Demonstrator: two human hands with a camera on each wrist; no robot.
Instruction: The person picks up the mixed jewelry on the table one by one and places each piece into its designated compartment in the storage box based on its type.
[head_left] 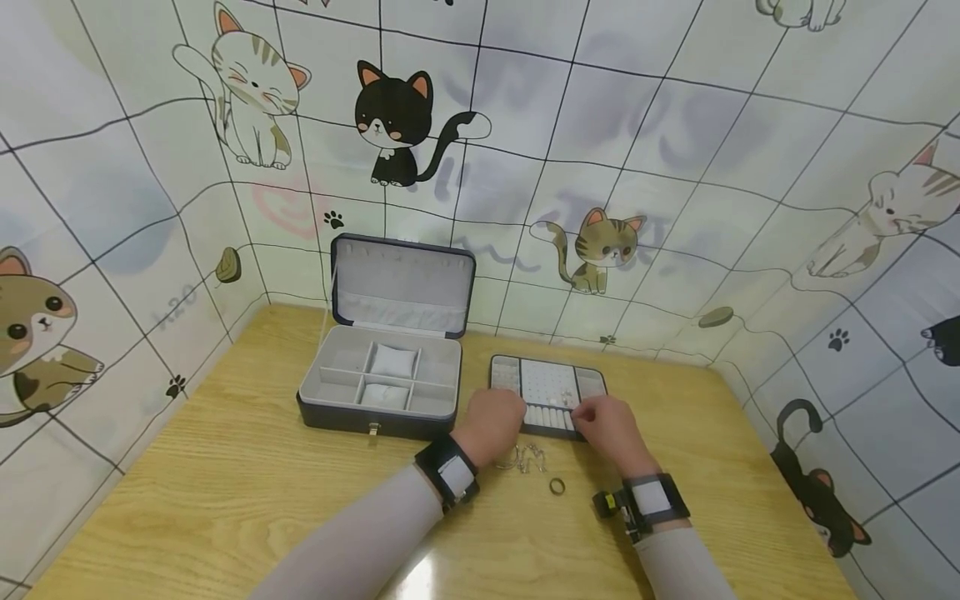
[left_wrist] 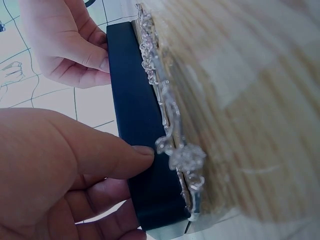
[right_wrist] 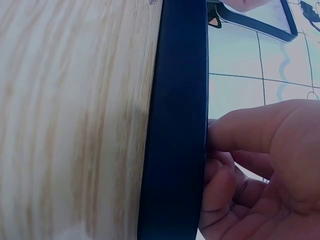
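Observation:
A shallow dark-sided jewelry tray (head_left: pixel 551 432) lies on the table, with a pale panel and a row of ring rolls (head_left: pixel 546 416). My left hand (head_left: pixel 491 425) grips its front left corner, thumb (left_wrist: pixel 142 152) on the dark front wall and the other fingers curled behind. At the right end of the ring rolls, my right hand (head_left: pixel 613 429) has its thumb and fingertips together at the tray's top edge; I cannot tell whether something small is between them. Silvery chain jewelry (head_left: pixel 532 458) with a clear flower-like piece (left_wrist: pixel 187 157) lies before the tray. Nearby is a dark ring (head_left: pixel 551 487).
Left of the tray stands an open jewelry box (head_left: pixel 337 422), its lid (head_left: pixel 405 275) raised. White cushions (head_left: pixel 393 361) sit in two of its compartments. Small shiny pieces (head_left: pixel 566 398) rest on the tray's panel. A cat-print sheet (head_left: pixel 510 167) hangs behind the wooden table (head_left: pixel 225 475).

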